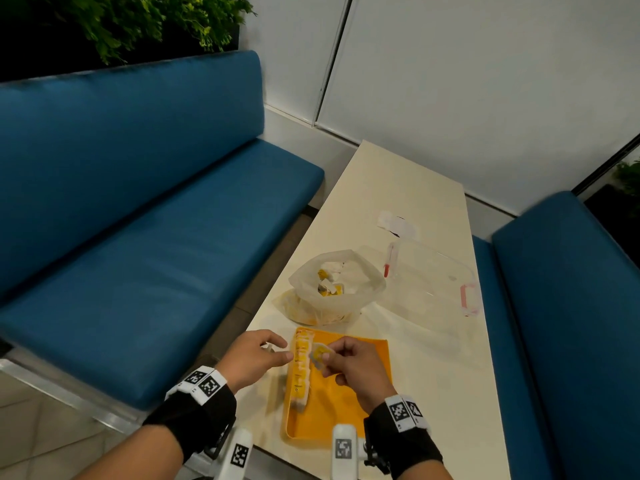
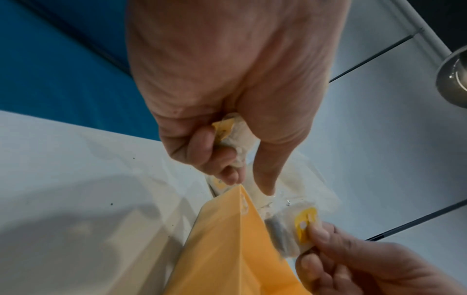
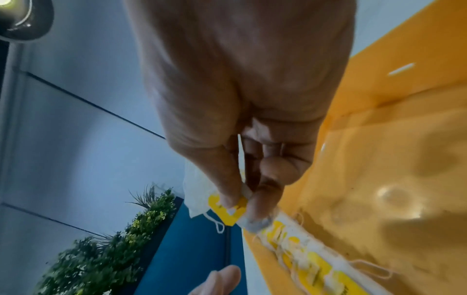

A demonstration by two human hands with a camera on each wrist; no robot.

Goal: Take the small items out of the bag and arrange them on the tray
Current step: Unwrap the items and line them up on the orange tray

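An orange tray [image 1: 349,407] lies on the table's near end, with a row of yellow-tagged tea bags [image 1: 300,367] along its left side. Behind it stands an open translucent bag [image 1: 360,292] holding more tea bags. My right hand [image 1: 327,356] pinches one tea bag [image 1: 319,351] by its yellow tag just above the row; the right wrist view shows this tea bag [image 3: 227,211] over the row [image 3: 303,257]. My left hand [image 1: 282,349] hovers at the tray's left rim. Its curled fingers hold a bundle of tea bags [image 2: 233,132] against the palm.
A clear plastic box [image 1: 433,282] with pink latches sits right of the bag, and a white packet [image 1: 396,225] lies farther back. Blue bench seats [image 1: 156,237] flank the narrow cream table [image 1: 433,375]. The table's left edge runs close beside the tray.
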